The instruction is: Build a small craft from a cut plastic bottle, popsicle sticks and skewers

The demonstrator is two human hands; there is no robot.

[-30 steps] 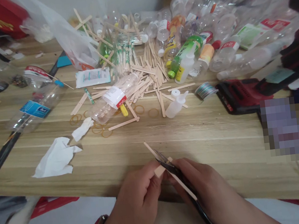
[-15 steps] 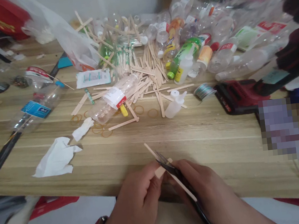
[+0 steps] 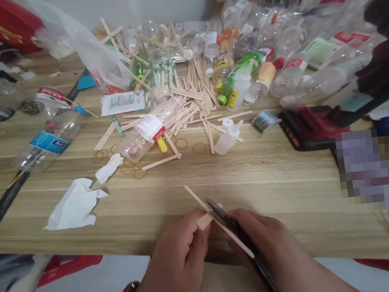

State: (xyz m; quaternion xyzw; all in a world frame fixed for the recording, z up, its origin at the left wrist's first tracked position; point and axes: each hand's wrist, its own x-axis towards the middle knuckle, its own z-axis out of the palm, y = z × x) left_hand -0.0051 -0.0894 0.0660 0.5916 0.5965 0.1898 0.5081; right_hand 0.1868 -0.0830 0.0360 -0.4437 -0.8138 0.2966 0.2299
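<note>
Low at the table's front edge, my left hand [image 3: 182, 241] is closed, pinching crossed wooden craft sticks. The long thin stick [image 3: 238, 240] slants from upper left to lower right, and a shorter, wider stick [image 3: 205, 221] lies across it by my thumb. My right hand [image 3: 271, 235] is wrapped round dark scissors [image 3: 229, 219], whose narrow blades point up and left over the crossing of the sticks. The blades look nearly closed along the long stick; whether they touch it I cannot tell. The fingers under the sticks are hidden.
Craft sticks [image 3: 193, 104] lie heaped beyond my hands, with a clear plastic bottle [image 3: 150, 130] and a small white squeeze bottle [image 3: 227, 137] nearer. Many bottles [image 3: 291, 69] crowd the back right. A red and black power tool [image 3: 313, 125] stands right; crumpled tissue [image 3: 76, 204] lies left.
The scissor blades have come closer together and swung slightly to point more upward. The sticks in my left hand have shifted a little to the left.
</note>
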